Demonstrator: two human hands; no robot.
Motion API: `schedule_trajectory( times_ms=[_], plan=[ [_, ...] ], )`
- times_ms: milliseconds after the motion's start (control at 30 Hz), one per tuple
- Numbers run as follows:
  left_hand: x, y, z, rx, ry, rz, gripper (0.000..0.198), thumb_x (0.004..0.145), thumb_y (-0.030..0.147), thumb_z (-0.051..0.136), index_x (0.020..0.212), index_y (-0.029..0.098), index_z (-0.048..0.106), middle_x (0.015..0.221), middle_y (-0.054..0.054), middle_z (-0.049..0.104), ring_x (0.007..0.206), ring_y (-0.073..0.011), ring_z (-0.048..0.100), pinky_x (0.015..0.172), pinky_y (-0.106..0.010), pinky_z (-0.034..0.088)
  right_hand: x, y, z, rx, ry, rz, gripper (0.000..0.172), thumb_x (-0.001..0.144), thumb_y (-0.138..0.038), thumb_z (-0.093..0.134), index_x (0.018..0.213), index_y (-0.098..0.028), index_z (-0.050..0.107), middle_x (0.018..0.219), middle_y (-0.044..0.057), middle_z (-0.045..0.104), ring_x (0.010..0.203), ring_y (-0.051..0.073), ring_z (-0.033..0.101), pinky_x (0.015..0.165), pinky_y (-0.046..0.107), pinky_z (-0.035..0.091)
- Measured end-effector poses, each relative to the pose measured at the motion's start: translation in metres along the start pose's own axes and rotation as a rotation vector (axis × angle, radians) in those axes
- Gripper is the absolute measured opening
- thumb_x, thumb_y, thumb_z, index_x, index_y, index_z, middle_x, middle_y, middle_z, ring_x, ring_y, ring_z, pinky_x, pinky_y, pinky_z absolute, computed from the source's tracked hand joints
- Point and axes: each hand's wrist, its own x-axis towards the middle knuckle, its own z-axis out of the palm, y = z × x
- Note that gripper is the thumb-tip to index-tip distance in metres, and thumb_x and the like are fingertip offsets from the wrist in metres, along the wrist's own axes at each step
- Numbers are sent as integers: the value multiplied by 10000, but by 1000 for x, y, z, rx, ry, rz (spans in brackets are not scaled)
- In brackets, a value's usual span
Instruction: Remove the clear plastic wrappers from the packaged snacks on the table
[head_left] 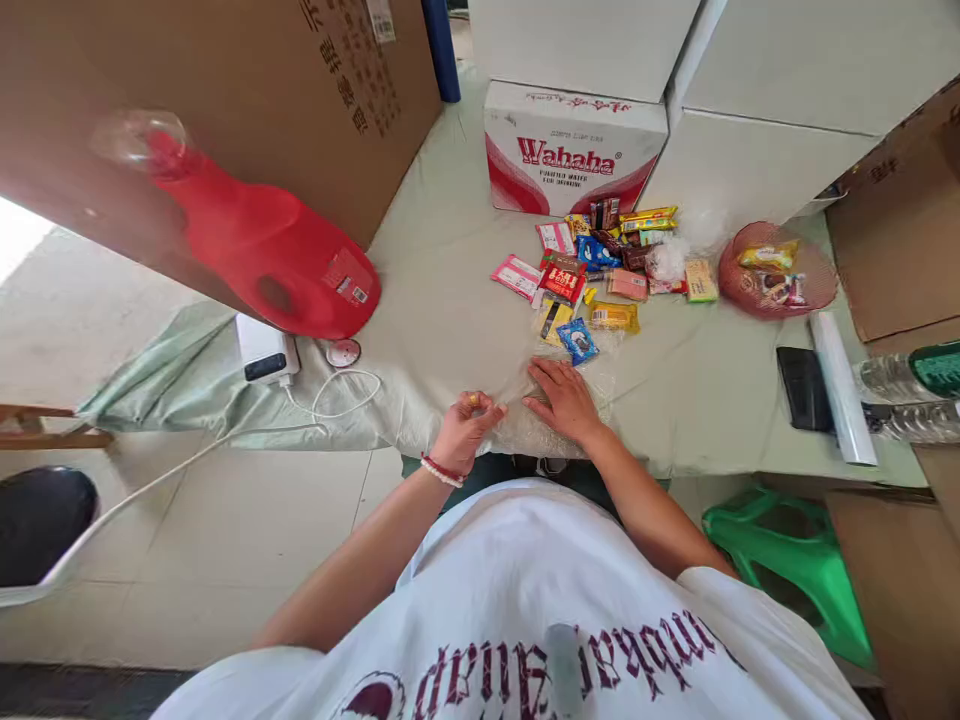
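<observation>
Lower centre, the left hand (471, 425) pinches clear plastic (529, 436); the right hand (564, 400) lies open on it. Most snacks (564, 280) lie loose mid-frame, few in the bowl (731, 288).

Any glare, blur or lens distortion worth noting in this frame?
Head view: washed-out brightness at the left edge; head view: wide-angle stretch toward the sides, with the red jug soft around its neck; head view: clear plastic by the left hand and right hand blends into the pale cloth; head view: a blurry grey smear covers some shirt lettering.
</observation>
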Motion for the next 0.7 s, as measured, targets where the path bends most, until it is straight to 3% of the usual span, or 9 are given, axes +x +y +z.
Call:
schedule_trajectory(
  times_ms=[100, 200, 333, 467, 600, 667, 700],
  plan=[
    [-1, 4, 1, -24, -51, -64, 577, 500, 371, 973, 668, 182, 454, 941, 0, 643, 831, -139, 700, 625, -217, 543, -1, 3, 2, 12, 10, -1, 576, 1041, -502, 560, 1536, -209, 546, 1628, 98, 486, 1483, 313, 450, 1276, 519, 277],
    [-2, 2, -4, 30, -5, -131, 605, 472, 387, 956, 736, 214, 441, 815, 19, 640, 792, -193, 741, 487, -187, 458, -1, 5, 2, 24, 16, -8, 596, 1036, -501, 568, 1558, -217, 519, 1628, 102, 484, 1483, 308, 452, 1275, 519, 279],
    [-3, -4, -24, 137, 129, -133, 593, 434, 361, 928, 777, 228, 463, 593, 80, 558, 491, -123, 608, 375, -162, 289, -1, 5, 0, 28, 6, -24, 602, 1033, -474, 578, 1572, -218, 498, 1630, 106, 481, 1492, 295, 445, 1277, 506, 275],
    [-8, -2, -48, 228, 214, -87, 500, 482, 352, 898, 739, 221, 489, 515, 86, 512, 417, -96, 502, 368, -177, 253, -2, 5, 0, 33, -8, -23, 559, 1026, -447, 596, 1540, -233, 542, 1633, 104, 477, 1501, 294, 435, 1283, 509, 263],
    [-24, 8, -46, 322, 365, 123, 318, 670, 323, 812, 751, 210, 527, 591, 72, 539, 505, -73, 491, 475, -187, 370, -2, 5, 0, 27, 2, -24, 522, 1018, -452, 614, 1483, -215, 602, 1624, 105, 489, 1484, 304, 453, 1282, 510, 266],
    [-35, 13, -28, 460, 363, 381, 188, 787, 311, 737, 797, 210, 579, 696, 40, 598, 594, -88, 541, 576, -210, 458, -2, 5, 1, 21, 9, -28, 514, 1019, -458, 613, 1471, -214, 612, 1619, 102, 496, 1474, 307, 463, 1277, 513, 275],
    [-38, 15, -17, 556, 305, 531, 129, 846, 308, 690, 824, 211, 608, 759, 16, 633, 650, -104, 578, 630, -228, 495, -2, 5, 1, 19, 13, -29, 509, 1018, -459, 614, 1465, -216, 618, 1617, 101, 499, 1469, 309, 468, 1274, 516, 280]
  ],
)
